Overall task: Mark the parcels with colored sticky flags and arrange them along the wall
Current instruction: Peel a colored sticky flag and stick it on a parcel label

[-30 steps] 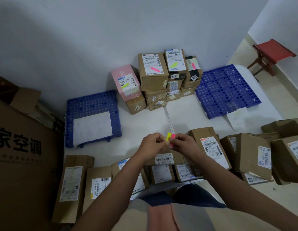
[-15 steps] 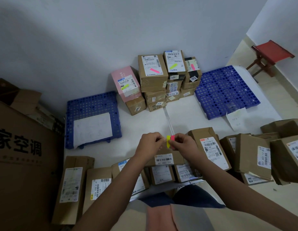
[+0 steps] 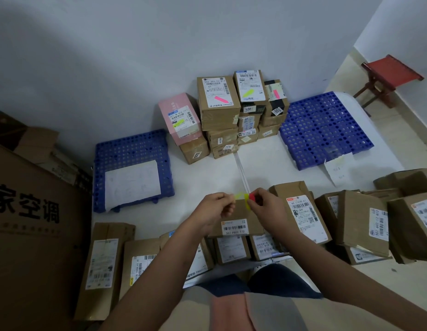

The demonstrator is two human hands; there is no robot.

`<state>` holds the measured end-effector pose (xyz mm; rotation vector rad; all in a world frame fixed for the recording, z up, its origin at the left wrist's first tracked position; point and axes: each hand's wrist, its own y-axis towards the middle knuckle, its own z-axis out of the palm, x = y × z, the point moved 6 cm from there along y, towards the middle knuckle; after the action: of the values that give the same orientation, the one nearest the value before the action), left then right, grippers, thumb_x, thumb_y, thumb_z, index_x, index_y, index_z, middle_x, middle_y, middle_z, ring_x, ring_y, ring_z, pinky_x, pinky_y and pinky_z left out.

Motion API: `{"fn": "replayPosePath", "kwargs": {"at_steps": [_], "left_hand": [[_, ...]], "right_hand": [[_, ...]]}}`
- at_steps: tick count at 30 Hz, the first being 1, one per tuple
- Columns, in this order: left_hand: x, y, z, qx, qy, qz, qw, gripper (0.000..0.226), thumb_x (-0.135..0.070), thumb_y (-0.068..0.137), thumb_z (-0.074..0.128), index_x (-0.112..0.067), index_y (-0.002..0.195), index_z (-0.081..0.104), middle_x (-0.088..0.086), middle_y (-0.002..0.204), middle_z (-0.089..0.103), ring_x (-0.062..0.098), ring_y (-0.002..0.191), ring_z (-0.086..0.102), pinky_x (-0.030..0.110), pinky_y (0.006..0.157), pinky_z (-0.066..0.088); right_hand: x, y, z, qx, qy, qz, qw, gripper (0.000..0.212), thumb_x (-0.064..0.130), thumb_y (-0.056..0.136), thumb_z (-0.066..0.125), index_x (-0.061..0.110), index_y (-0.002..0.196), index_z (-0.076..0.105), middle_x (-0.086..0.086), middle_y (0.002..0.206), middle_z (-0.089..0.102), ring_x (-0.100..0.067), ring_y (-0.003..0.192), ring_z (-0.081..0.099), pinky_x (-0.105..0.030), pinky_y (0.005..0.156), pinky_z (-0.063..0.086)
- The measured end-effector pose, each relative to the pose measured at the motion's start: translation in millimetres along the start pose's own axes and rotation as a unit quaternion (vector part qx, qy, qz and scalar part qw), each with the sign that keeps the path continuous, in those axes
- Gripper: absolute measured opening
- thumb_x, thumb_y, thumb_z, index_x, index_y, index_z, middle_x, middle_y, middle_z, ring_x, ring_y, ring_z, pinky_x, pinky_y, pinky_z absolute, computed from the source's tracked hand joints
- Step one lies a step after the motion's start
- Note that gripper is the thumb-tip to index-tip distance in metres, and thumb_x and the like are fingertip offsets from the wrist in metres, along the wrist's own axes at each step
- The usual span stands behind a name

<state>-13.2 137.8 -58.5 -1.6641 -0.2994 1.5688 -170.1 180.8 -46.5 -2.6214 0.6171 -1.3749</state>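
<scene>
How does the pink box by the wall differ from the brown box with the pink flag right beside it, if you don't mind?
The pink box leans tilted on a smaller carton; the brown box lies flat atop its stack. The pink box's label carries a yellow-green flag; the brown box's carries a pink flag. The pink box sits lower, the brown box higher. Both stand against the wall and bear white shipping labels.

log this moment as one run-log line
step: peeling flag | left hand: pinches yellow flag | right hand: holds flag pad | wall stack: flagged
</scene>
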Motion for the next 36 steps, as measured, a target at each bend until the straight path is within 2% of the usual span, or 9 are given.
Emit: {"fn": "replayPosePath", "kwargs": {"at_steps": [2,5,8,12,17,20,27,33,36], "left_hand": [[2,0,-8,0.006,0.028,0.011,1.0,0.023,-0.018,0.099,0.057,-0.007,0.08,0.064,0.002,0.071,0.06,0.01,0.062,0.054,0.019,0.061,0.048],[7,2,-22,0.019,0.169,0.033,0.985,0.02,-0.021,0.099,0.058,-0.01,0.086,0.068,-0.001,0.075,0.065,0.005,0.065,0.059,0.015,0.062,0.048],[20,11,-28,0.018,0.297,0.039,0.954,0.018,-0.02,0.096,0.061,-0.006,0.091,0.071,0.001,0.083,0.071,0.003,0.068,0.062,0.012,0.062,0.049],[35,22,-21,0.028,0.385,0.035,0.922,0.022,-0.018,0.096,0.062,0.002,0.095,0.072,0.01,0.096,0.074,-0.001,0.068,0.06,0.01,0.064,0.046],[47,29,-15,0.034,0.395,0.014,0.918,0.021,-0.018,0.097,0.061,0.001,0.094,0.071,0.014,0.095,0.074,0.022,0.081,0.07,0.035,0.079,0.058],[50,31,-15,0.03,0.39,0.005,0.92,0.017,-0.018,0.096,0.062,-0.004,0.09,0.071,0.014,0.093,0.074,0.028,0.085,0.071,0.04,0.081,0.06],[49,34,-14,0.017,0.423,0.007,0.906,0.018,-0.018,0.095,0.062,-0.005,0.091,0.074,0.011,0.09,0.074,0.022,0.079,0.07,0.041,0.083,0.059],[49,35,-12,0.014,0.455,0.005,0.89,0.022,-0.022,0.096,0.062,-0.005,0.088,0.073,0.011,0.088,0.074,0.026,0.081,0.071,0.043,0.082,0.058],[48,36,-12,0.01,0.473,0.009,0.881,0.025,-0.024,0.096,0.061,-0.004,0.085,0.072,0.013,0.086,0.073,0.029,0.079,0.07,0.044,0.08,0.057]], "right_hand": [[-11,1,-1,-0.002,0.014,0.039,0.999,0.006,0.017,0.092,0.064,0.011,0.095,0.064,-0.001,0.082,0.065,-0.01,0.073,0.059,-0.01,0.059,0.041],[-28,2,0,0.012,0.045,0.091,0.995,0.008,0.016,0.092,0.063,0.009,0.095,0.062,-0.007,0.087,0.067,-0.025,0.085,0.064,-0.031,0.071,0.05],[-39,-6,10,0.062,0.059,0.151,0.985,0.01,0.018,0.098,0.055,0.01,0.102,0.059,-0.007,0.095,0.064,-0.016,0.08,0.06,-0.02,0.059,0.042],[-53,-14,26,0.114,0.115,0.208,0.965,0.01,0.014,0.1,0.049,0.008,0.106,0.056,-0.01,0.102,0.064,-0.01,0.081,0.062,-0.018,0.059,0.045],[-55,-16,37,0.139,0.185,0.235,0.944,0.011,0.011,0.1,0.048,0.01,0.109,0.055,-0.009,0.105,0.071,-0.02,0.097,0.068,-0.032,0.078,0.058],[-53,-16,42,0.154,0.177,0.225,0.946,0.008,0.013,0.1,0.048,0.016,0.102,0.055,-0.006,0.105,0.071,-0.024,0.103,0.066,-0.041,0.092,0.055],[-41,-15,49,0.194,0.152,0.203,0.948,0.015,0.017,0.102,0.047,0.011,0.112,0.056,-0.006,0.11,0.07,-0.024,0.103,0.065,-0.045,0.097,0.051],[-48,-15,55,0.223,0.094,0.19,0.952,0.013,0.03,0.098,0.051,0.019,0.102,0.057,-0.011,0.11,0.068,-0.031,0.104,0.063,-0.053,0.096,0.05],[-41,-15,54,0.231,0.076,0.179,0.953,0.017,0.03,0.1,0.048,0.019,0.108,0.057,-0.009,0.109,0.067,-0.028,0.101,0.062,-0.046,0.092,0.05]]}}
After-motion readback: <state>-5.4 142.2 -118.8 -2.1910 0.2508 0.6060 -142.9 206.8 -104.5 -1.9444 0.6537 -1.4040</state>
